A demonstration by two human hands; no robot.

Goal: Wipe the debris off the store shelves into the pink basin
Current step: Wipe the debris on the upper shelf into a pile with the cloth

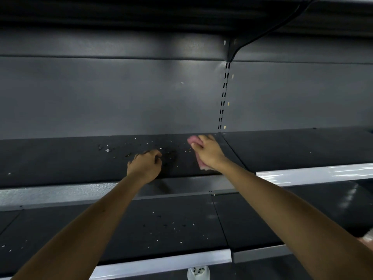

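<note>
The right hand [209,151] hides most of the blurred pink cloth [192,140]. A pinkish thing [369,238] at the right edge and a white object [198,273] at the near edge are cut off.

The upper shelf [60,162] is matt charcoal, close to black, and strewn with debris [108,150] — pale off-white flecks mixed with darker, black-brown crumbs. The cloth [192,140] is a soft pink, the one warm colour on that level. Behind it, the back panel [121,98] is plain mid-grey with faint pale glare patches. The slotted upright [223,102] shows a double column of small black slots (a few cream flecks sit beside it). The edge strip [302,174] along the shelf front is glossy silver-grey. The lower shelf [121,229] is the same charcoal, dotted with white specks [173,222]. At the bottom edge, a white object [198,272] carries dark spots.
</note>
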